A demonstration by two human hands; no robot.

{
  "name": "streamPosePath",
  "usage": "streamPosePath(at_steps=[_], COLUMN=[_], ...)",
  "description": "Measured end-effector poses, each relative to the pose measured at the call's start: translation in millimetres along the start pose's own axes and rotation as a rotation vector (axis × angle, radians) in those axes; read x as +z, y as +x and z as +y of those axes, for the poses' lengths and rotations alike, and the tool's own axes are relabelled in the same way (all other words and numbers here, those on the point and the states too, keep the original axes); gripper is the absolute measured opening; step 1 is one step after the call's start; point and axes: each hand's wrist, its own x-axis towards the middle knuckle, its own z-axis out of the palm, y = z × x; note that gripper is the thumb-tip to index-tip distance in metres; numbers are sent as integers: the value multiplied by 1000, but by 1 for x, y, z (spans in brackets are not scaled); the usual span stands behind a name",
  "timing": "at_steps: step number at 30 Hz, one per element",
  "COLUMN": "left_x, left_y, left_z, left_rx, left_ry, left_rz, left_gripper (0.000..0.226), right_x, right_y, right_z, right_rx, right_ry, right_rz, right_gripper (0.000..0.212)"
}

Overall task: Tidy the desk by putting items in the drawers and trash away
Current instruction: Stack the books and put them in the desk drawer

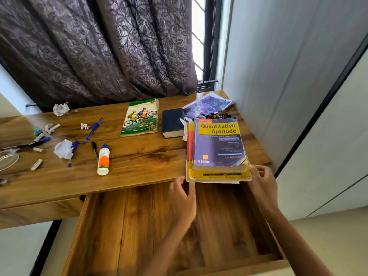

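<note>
A stack of books (218, 150), topped by a purple and yellow "Quantitative Aptitude" book, overhangs the wooden desk's (139, 156) front edge at the right. Below it a wide wooden drawer (159, 226) stands pulled out, nothing inside it. My left hand (183, 198) reaches to the stack's near left corner, fingers apart, thumb touching its underside. My right hand (262, 180) is at the stack's near right corner, fingers curled beside it. Whether either hand grips the stack is unclear.
On the desk lie a "Mountain Biking" book (140, 117), a dark thick book (172, 122), a printed sheet (207, 105), a glue bottle (103, 159), several pens (92, 131), crumpled paper balls (63, 149) and a glass dish (8, 159). A wall stands at the right; a curtain hangs behind.
</note>
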Motion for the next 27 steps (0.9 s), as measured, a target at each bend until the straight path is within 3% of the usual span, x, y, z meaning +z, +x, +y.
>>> streamPosePath(at_steps=[3, 6, 12, 20, 24, 27], left_x=[7, 19, 31, 19, 11, 4], left_y=[34, 46, 64, 58, 37, 16], left_z=[25, 31, 27, 32, 25, 17], left_rx=[-234, -366, -507, -499, -522, -548], left_ry=[-73, -166, -325, -363, -427, -460], left_rz=[-117, -165, -160, -203, -231, -281], left_gripper=[41, 43, 43, 32, 32, 26], right_x=[14, 31, 46, 41, 14, -6], right_y=[34, 56, 53, 51, 56, 48], right_z=[-3, 3, -4, 17, 32, 45], right_rx=[143, 235, 278, 224, 214, 229], right_ry=[55, -17, -308, -90, 92, 142], right_rz=[-133, -129, -36, -1, -217, -422], right_gripper=[59, 85, 79, 86, 88, 110])
